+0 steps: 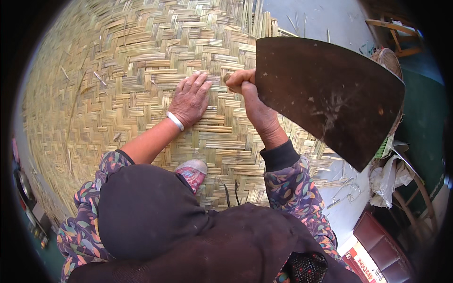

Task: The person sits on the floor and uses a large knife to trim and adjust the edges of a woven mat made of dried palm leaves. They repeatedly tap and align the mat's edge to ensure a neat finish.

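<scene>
A woven mat (137, 70) of pale yellow-green strips spreads under both hands, reaching far to the left of them and ahead of them. Grey floor (325, 16) shows beyond its edge, ahead of the hands and to the right. Sleeves with a leaf print (297, 191) run back from both wrists, the right one ending in a dark cuff. A broad, dark brown blade (325, 94) juts out to the right of the right hand, widening away from the grip to a curved far edge; whether it touches the mat, I cannot tell. A dark red padded seat (380, 240) stands behind the right hand, well off to the right, and crumpled white plastic (384, 181) sits nearer, past the blade. The right hand (255, 104) is closed around the blade's handle (227, 78), whose end pokes out toward the left hand. The left hand (191, 96) lies palm down on the mat, fingers straight and close together, grasping nothing. Behind it rests a pink-patterned shoe (192, 174), and a pale bracelet (175, 120) circles its wrist.
</scene>
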The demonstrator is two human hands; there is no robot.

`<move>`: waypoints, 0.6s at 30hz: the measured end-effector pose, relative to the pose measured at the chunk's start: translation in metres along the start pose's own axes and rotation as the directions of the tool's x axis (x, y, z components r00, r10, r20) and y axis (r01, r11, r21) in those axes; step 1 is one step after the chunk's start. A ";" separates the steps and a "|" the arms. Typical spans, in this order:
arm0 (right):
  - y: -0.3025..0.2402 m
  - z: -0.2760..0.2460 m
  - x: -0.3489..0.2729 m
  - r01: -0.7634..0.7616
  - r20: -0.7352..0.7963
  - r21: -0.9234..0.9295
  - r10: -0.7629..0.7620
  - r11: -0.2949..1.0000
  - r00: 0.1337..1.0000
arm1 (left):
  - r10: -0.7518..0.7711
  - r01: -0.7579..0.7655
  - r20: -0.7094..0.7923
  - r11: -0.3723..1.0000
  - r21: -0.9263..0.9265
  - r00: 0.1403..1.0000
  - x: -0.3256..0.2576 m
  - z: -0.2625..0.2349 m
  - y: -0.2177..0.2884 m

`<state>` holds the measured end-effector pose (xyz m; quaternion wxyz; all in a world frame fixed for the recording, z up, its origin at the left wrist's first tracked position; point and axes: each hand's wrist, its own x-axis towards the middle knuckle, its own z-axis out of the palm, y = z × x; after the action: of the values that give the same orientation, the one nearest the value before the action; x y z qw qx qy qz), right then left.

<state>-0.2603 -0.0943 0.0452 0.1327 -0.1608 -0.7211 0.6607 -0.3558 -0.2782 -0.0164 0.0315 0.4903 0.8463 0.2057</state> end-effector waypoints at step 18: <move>0.010 0.021 -0.013 -0.114 -0.102 -0.286 0.088 0.951 0.991 | -0.007 0.006 0.018 0.999 0.048 1.000 0.002 0.001 0.001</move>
<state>-0.2563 -0.1178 0.0334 0.1053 -0.2443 -0.7949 0.5453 -0.3563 -0.2758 -0.0165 0.0282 0.4899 0.8523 0.1809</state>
